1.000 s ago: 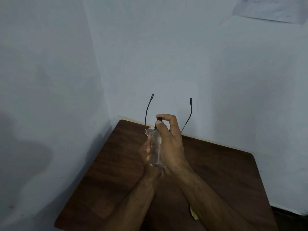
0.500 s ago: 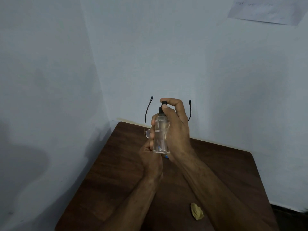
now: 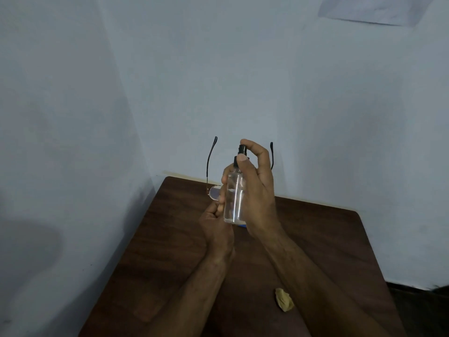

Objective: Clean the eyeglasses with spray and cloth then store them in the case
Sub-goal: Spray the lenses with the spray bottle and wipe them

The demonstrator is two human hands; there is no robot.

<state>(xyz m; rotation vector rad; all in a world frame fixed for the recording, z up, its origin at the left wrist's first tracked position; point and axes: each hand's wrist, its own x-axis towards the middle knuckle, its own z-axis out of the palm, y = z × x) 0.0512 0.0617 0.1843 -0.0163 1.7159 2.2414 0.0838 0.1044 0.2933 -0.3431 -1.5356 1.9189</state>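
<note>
My right hand (image 3: pixel 258 190) grips a clear spray bottle (image 3: pixel 234 198) with a black nozzle, upright, index finger resting on the nozzle top. Behind the bottle my left hand (image 3: pixel 216 224) holds the eyeglasses (image 3: pixel 214 192) by the frame, lenses down and both dark temple arms pointing up. One round lens shows left of the bottle; the other is hidden behind the bottle and my right hand. A crumpled yellow cloth (image 3: pixel 283 299) lies on the brown wooden table (image 3: pixel 170 251) near my right forearm. A small blue object (image 3: pixel 242 225) peeks out under the bottle. No case is visible.
The table stands in a corner between two pale blue walls, left and behind. A sheet of paper (image 3: pixel 369 8) hangs on the back wall at top right. Dark floor shows at the lower right past the table edge.
Both hands rose, lifting bottle and glasses higher above the table. My right forearm shifted and uncovered the yellow cloth. In the last half second the hands barely moved.
</note>
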